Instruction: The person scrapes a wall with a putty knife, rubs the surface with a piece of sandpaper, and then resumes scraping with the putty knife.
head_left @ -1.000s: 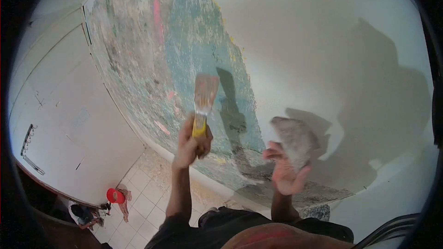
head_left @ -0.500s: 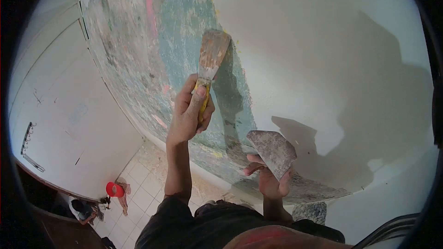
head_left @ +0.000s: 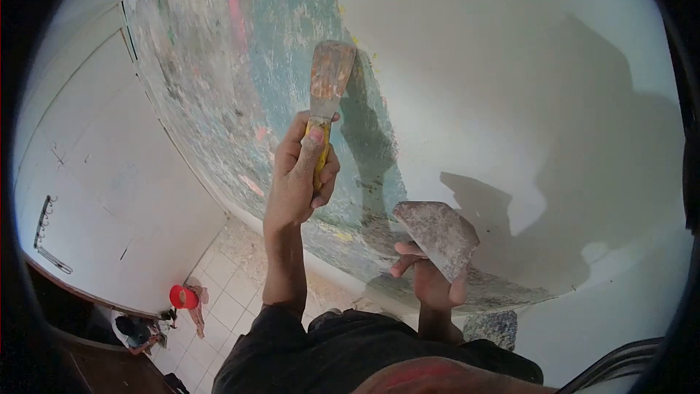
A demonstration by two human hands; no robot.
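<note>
My left hand (head_left: 300,171) is closed around the yellow handle of a putty knife (head_left: 332,73), its thumb lying along the handle. The worn, brown-smeared blade points up, over the blue-green patch of the wall (head_left: 284,51), close to the edge of the white coat. Lower right, my right hand (head_left: 436,284) supports a flat, angular grey slab (head_left: 441,237) with a mottled face. Some of its fingers show at the slab's left side, and the thumb is at the right; the slab hides the rest.
Smooth white wall (head_left: 474,66) spreads to the right, with my shadow on it. Down at the left, a red bucket (head_left: 184,296) stands on the tiled floor (head_left: 224,295), near a crouching person (head_left: 133,332). A hook rack (head_left: 45,222) hangs on the pale side surface.
The putty knife has shifted slightly up and left in my left hand, its blade turned more upright. The slab in my right hand has moved a little to the right.
</note>
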